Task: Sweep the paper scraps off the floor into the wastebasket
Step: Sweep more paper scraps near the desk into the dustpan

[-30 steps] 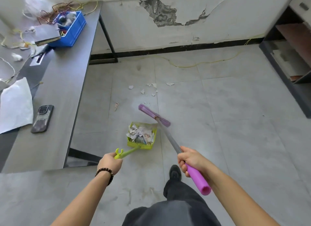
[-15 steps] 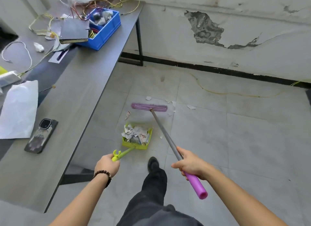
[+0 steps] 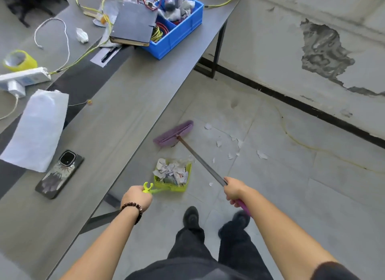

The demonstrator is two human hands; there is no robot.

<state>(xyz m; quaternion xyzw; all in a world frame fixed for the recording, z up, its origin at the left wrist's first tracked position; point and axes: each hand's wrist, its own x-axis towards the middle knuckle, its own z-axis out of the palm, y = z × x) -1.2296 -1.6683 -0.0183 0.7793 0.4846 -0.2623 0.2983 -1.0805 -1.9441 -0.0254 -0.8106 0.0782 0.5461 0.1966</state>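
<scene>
Left hand (image 3: 136,198) grips the green dustpan's (image 3: 179,188) handle; right hand (image 3: 234,191) holds the broom (image 3: 174,133) shaft. Feather-light paper scraps (image 3: 171,172) fill the pan. More lie on the floor beyond, probably fluttering off unless swept gently.

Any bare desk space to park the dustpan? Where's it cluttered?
Free: the desk strip along its front edge, between the phone and the blue bin; also the near corner below the phone. Crowded: the far end, with notebook, wires, tape roll and power strip; the white bag fills the left.
</scene>
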